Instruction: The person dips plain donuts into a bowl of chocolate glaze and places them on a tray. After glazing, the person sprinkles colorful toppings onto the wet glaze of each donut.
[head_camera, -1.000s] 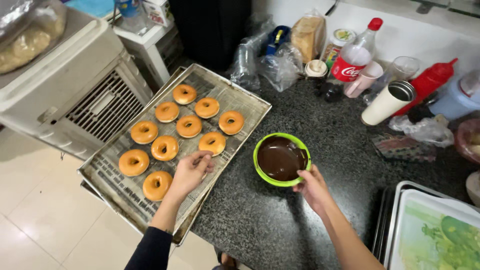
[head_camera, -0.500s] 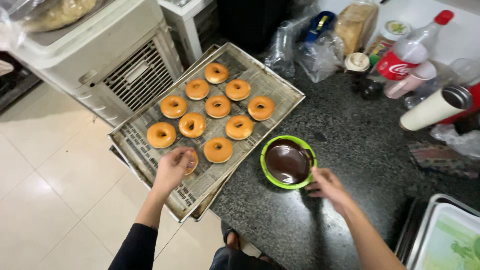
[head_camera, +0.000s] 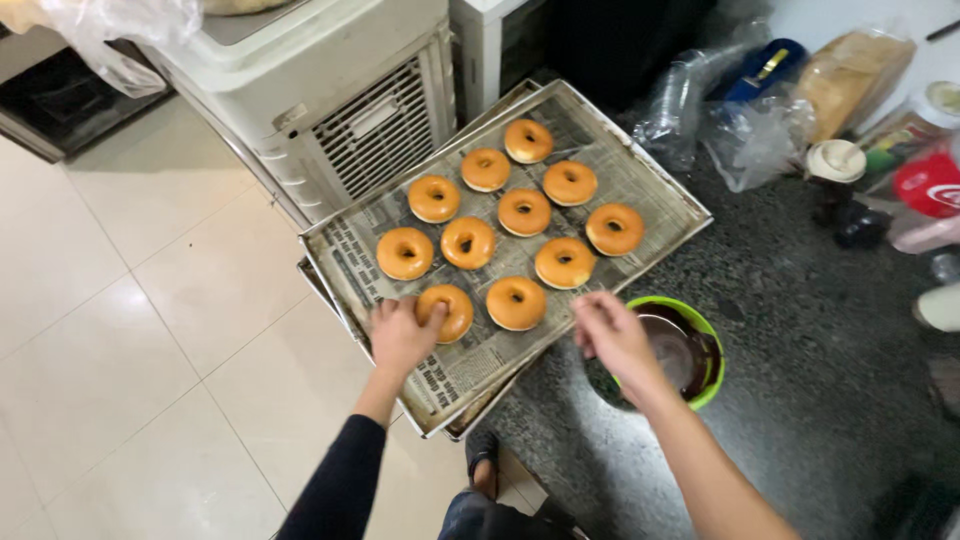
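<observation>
left hand (head_camera: 400, 335) curled on the nearest doughnut (head_camera: 447, 311) at the near end of the paper-lined tray (head_camera: 655, 190), fingers closed round its edge; right hand (head_camera: 612, 332) loosely spread, empty, above the green bowl (head_camera: 712, 345); remaining doughnuts (head_camera: 524, 211) farther up.

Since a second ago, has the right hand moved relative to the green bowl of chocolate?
Yes. The right hand has left the near rim of the green bowl of chocolate and shifted toward the metal doughnut tray.
</observation>
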